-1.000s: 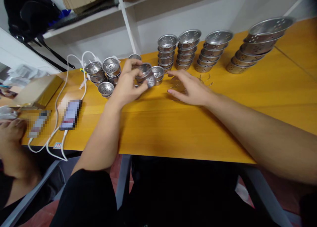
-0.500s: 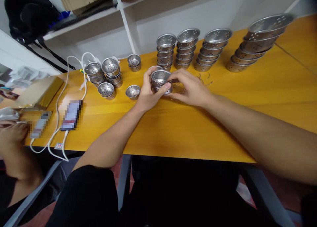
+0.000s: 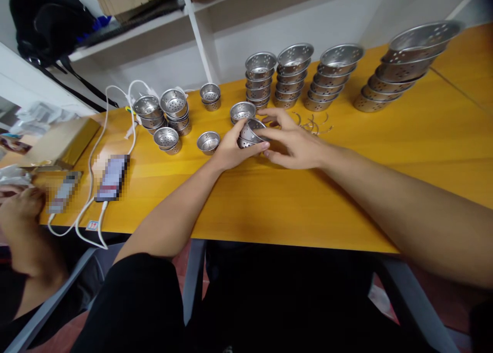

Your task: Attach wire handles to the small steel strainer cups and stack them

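Note:
My left hand (image 3: 232,150) is wrapped round a small perforated metal cup (image 3: 250,130), which tilts to the right; a second rim shows beneath it, as if two are nested. My right hand (image 3: 290,141) is at the cup's right side, index finger over the rim and thumb below, fingers curled round that edge. My palm and fingers hide part of the cup. Just behind stands another perforated cup (image 3: 242,111) on the table. Left of my left hand sits a single shallow cup (image 3: 208,143). Several thin curved metal pieces (image 3: 314,124) lie beyond my right hand.
Stacks of perforated cups (image 3: 259,80) line the back, with a tall, leaning stack of larger ones (image 3: 393,80) at the right. More cups (image 3: 173,111) stand left. Charging phones (image 3: 111,178) and white cables lie on the yellow table (image 3: 246,209). Another person's hand (image 3: 23,204) is far left.
The held cup has come lower and tipped to the right, uncovering the cup behind it. My right hand has shifted slightly, its index finger now reaching over the rim.

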`<state>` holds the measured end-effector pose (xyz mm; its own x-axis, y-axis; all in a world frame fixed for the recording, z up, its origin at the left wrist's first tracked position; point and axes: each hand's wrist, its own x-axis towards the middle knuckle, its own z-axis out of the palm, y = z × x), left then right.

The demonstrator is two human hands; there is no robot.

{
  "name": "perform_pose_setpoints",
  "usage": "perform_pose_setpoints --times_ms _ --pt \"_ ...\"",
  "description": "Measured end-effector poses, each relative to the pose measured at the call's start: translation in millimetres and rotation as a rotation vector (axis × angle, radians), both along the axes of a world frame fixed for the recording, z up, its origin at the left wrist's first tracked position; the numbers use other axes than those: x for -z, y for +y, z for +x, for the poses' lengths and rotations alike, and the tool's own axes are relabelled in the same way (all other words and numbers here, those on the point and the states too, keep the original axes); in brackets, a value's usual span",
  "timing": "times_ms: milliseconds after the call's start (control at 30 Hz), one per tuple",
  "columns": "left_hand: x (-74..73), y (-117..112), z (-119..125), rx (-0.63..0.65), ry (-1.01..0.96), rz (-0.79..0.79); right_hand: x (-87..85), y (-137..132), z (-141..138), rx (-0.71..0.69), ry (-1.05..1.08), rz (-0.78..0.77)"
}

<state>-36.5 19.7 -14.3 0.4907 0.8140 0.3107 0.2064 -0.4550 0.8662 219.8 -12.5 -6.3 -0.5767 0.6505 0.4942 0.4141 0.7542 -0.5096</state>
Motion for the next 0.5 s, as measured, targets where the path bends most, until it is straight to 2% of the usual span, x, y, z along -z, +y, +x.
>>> perform_pose_setpoints --times_ms 100,233,500 --pt "3.6 3.9 -5.4 0.07 -0.028 -0.081 2.7 2.4 1.1 -0.049 -0.004 -0.008" --pt "6.6 9.9 -10.9 0.044 -0.048 -0.183 6.0 6.7 4.2 -0.058 0.029 -0.007" --pt "5.9 19.4 -11.4 0.046 -0.087 -0.193 7.2 6.2 0.5 -0.009 0.1 0.06"
